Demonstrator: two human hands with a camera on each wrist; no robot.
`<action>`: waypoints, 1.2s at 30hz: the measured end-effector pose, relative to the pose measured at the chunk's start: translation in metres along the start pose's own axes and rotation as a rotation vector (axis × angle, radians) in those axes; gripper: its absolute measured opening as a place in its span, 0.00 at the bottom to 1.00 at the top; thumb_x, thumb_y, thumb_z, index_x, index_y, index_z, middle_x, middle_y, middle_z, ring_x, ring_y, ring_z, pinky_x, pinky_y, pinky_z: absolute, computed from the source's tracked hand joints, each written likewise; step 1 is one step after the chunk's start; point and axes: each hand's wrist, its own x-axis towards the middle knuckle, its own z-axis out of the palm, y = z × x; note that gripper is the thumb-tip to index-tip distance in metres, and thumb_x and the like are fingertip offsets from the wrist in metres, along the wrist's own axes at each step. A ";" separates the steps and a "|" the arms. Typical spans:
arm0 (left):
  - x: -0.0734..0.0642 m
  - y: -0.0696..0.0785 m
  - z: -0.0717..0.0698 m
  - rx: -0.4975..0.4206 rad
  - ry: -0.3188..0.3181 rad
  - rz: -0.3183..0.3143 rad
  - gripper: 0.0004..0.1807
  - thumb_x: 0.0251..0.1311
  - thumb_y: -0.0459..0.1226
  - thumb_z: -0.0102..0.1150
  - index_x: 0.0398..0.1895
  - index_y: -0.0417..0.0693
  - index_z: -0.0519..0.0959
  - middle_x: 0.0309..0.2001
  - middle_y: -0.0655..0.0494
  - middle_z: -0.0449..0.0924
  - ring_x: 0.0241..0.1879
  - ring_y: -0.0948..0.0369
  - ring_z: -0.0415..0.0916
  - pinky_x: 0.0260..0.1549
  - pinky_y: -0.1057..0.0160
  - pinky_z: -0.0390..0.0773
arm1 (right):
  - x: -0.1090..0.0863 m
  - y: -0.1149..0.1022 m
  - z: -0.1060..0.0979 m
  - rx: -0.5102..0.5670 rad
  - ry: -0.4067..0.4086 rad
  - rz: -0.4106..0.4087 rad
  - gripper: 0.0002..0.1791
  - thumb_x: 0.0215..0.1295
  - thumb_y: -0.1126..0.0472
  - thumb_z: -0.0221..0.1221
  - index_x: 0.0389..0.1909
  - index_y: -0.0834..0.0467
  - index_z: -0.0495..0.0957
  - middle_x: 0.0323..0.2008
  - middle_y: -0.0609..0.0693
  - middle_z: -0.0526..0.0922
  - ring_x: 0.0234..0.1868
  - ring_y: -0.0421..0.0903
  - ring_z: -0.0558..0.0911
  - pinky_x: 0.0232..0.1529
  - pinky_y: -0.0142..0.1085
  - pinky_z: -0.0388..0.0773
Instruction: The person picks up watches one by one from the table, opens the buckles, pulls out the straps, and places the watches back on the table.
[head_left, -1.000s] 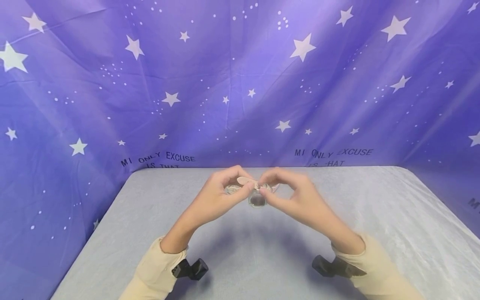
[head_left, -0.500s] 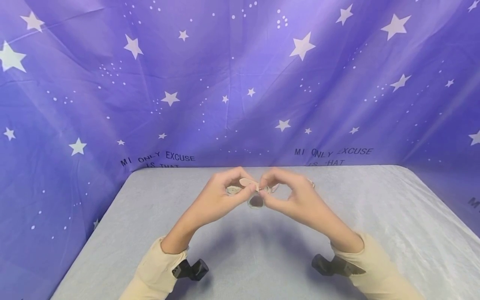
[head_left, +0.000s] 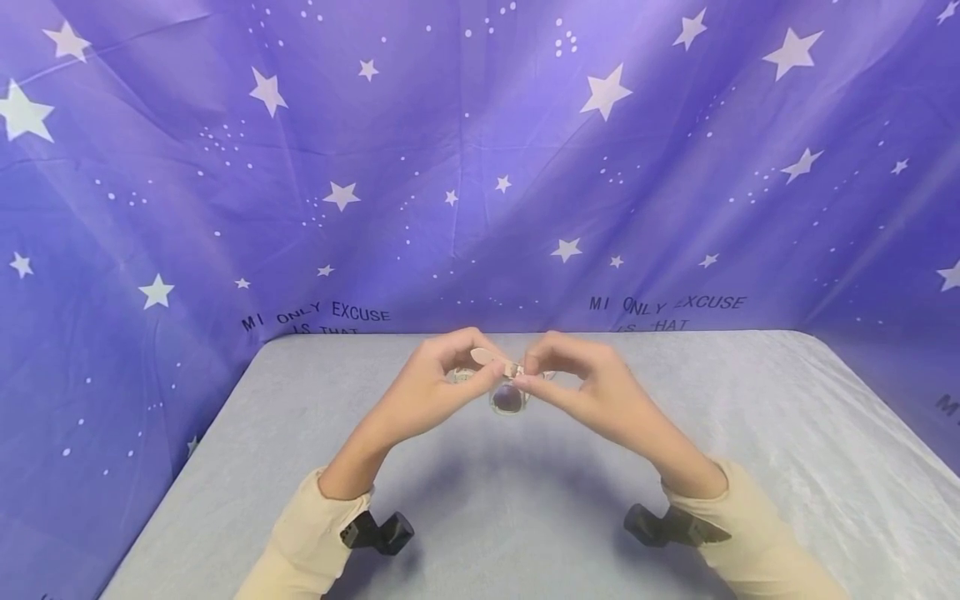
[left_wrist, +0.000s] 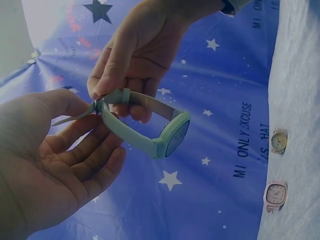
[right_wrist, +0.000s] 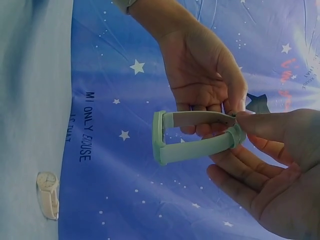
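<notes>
A mint-green wristwatch [left_wrist: 134,137] with a squarish case is held up between both hands, its strap bent into a loop. At the strap's joining end, my left hand [head_left: 435,387] pinches the loose strap tip between thumb and fingers. My right hand [head_left: 592,383] pinches the strap beside it, by the buckle [left_wrist: 99,104]. In the head view the dark dial [head_left: 507,398] hangs below the fingertips. The right wrist view shows the strap keeper [right_wrist: 235,135] close to my right fingers. Fingertips partly hide the buckle, so whether its pin sits in a hole cannot be told.
On the grey cloth-covered table [head_left: 517,517] lie a pink watch [left_wrist: 276,194] and a small yellowish-dialled watch [left_wrist: 278,141]. A pale-strapped watch [right_wrist: 48,194] shows in the right wrist view. A purple star-printed curtain [head_left: 480,167] hangs behind the table.
Both hands stay together over the same spot with small finger movements. The watch's dial has shifted slightly left, and more of the buckle area now shows between the fingertips.
</notes>
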 end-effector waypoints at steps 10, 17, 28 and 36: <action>-0.001 0.001 -0.003 -0.024 -0.030 0.027 0.03 0.68 0.33 0.61 0.41 0.47 0.83 0.40 0.56 0.87 0.43 0.60 0.84 0.47 0.55 0.84 | 0.000 0.004 -0.003 0.097 -0.026 -0.010 0.08 0.60 0.70 0.69 0.38 0.56 0.84 0.40 0.48 0.88 0.46 0.41 0.87 0.56 0.38 0.84; -0.002 0.003 -0.004 -0.020 -0.037 0.018 0.03 0.68 0.33 0.61 0.40 0.48 0.83 0.39 0.56 0.87 0.43 0.60 0.83 0.46 0.54 0.83 | 0.000 0.003 -0.005 0.114 -0.027 0.031 0.10 0.60 0.69 0.70 0.40 0.56 0.84 0.39 0.47 0.88 0.45 0.42 0.87 0.55 0.37 0.85; -0.002 0.003 -0.003 -0.024 -0.041 -0.011 0.03 0.64 0.33 0.65 0.40 0.48 0.83 0.41 0.56 0.87 0.44 0.60 0.85 0.51 0.54 0.84 | -0.002 -0.001 -0.007 0.050 -0.043 0.052 0.15 0.61 0.66 0.70 0.49 0.53 0.86 0.49 0.45 0.89 0.50 0.41 0.87 0.58 0.39 0.84; -0.001 0.002 -0.002 -0.009 -0.041 -0.036 0.15 0.55 0.32 0.74 0.45 0.50 0.82 0.44 0.57 0.88 0.46 0.58 0.86 0.55 0.53 0.82 | -0.002 0.000 -0.005 0.020 -0.011 0.022 0.14 0.61 0.68 0.69 0.48 0.56 0.87 0.48 0.49 0.90 0.47 0.41 0.87 0.55 0.39 0.85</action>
